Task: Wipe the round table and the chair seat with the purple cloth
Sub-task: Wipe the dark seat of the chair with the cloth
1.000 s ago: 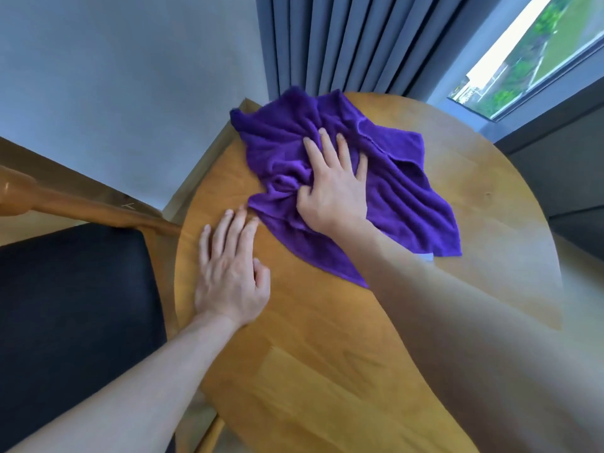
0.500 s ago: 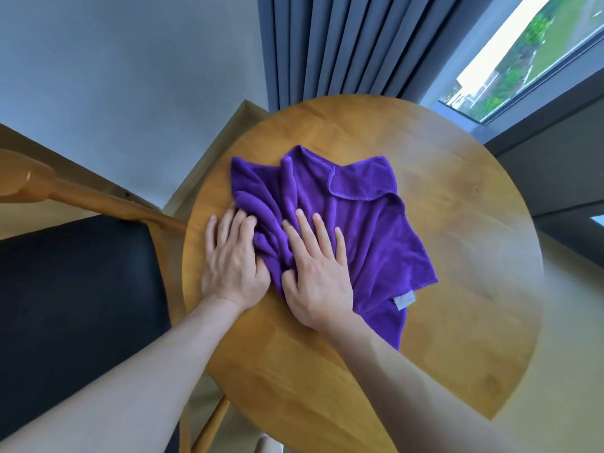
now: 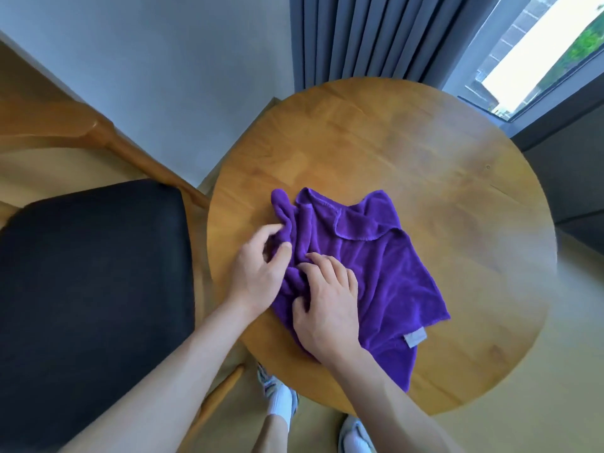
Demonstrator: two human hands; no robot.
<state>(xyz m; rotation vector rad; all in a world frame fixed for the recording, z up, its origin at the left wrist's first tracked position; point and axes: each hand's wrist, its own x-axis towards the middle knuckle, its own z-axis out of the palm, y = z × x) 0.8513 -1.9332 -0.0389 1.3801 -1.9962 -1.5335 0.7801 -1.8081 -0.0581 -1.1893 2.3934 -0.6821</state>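
The purple cloth [image 3: 376, 256] lies crumpled on the near left part of the round wooden table [image 3: 408, 152]. My left hand [image 3: 258, 269] pinches the cloth's bunched left edge between thumb and fingers. My right hand [image 3: 327, 302] lies on the cloth beside it, fingers curled into the folds and gathering fabric. A grey label shows at the cloth's near right corner. The chair's black seat [image 3: 91, 282] is to the left of the table, with nothing on it.
The chair's wooden frame [image 3: 130, 148] runs behind the seat, close to the table's left edge. Grey curtains [image 3: 376, 37] hang behind the table and a window [image 3: 539, 53] is at the far right. My feet in white socks and sneakers [image 3: 281, 393] stand under the near table edge.
The cloth has been dragged from the far side of the table toward me. My left hand left the bare wood and took hold of the cloth's edge. My right fingers went from flat to curled.
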